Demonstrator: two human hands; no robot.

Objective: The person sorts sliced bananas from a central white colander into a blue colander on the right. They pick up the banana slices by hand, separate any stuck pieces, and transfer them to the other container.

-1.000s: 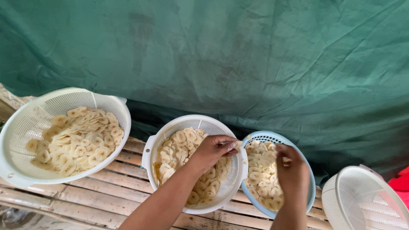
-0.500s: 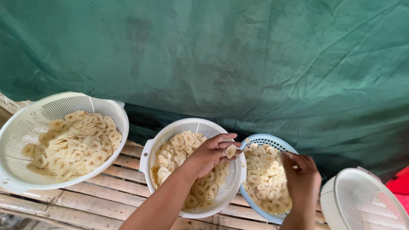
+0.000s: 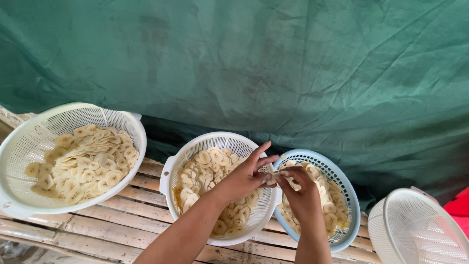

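My left hand [image 3: 246,177] hovers over the middle white colander [image 3: 172,166], which holds pale round banana slices [image 3: 202,173]. My right hand [image 3: 299,190] is over the blue colander [image 3: 348,195], also filled with slices. The two hands meet above the gap between the two colanders, and their fingertips pinch a few stuck slices [image 3: 282,180] together. The left hand's other fingers are spread upward.
A larger white colander [image 3: 29,142] of slices sits at the left on a bamboo slat bench [image 3: 122,222]. An empty white colander [image 3: 420,230] stands at the right edge, with something red beyond it. A green tarpaulin [image 3: 273,63] hangs close behind.
My right hand has risen from the blue colander to meet my left hand. Both now pinch slices between them. The view has shifted slightly left.
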